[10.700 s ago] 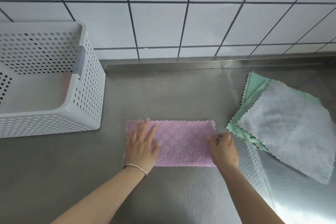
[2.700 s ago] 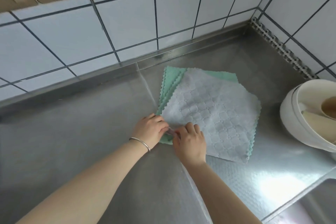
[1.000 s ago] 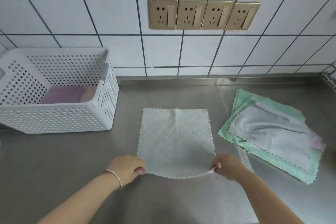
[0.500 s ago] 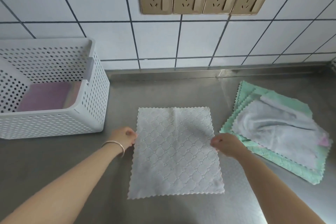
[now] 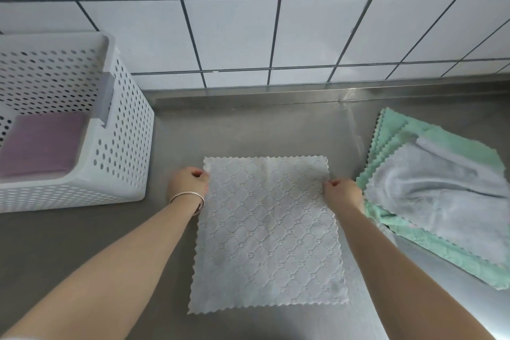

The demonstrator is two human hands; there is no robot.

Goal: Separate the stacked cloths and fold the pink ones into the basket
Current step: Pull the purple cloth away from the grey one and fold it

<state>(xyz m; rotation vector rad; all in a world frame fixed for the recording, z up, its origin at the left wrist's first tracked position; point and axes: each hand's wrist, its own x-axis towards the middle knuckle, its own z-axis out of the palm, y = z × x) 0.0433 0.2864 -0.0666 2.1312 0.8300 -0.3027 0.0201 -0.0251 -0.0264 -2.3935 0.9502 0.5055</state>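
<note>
Pink cloth [image 5: 41,143] folded in basket [image 5: 129,130]; pale cloth [image 5: 267,232] flat on counter, side edges pinched by left hand [image 5: 189,183] and right hand [image 5: 342,193]; stack [image 5: 441,193] at right unsorted.

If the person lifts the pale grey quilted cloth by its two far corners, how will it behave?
The pale grey quilted cloth probably hangs limp: it is thin and lies flat on the steel counter. It is likely light, since the left hand and right hand pinch only its edges. It may slide easily on smooth metal.
</note>
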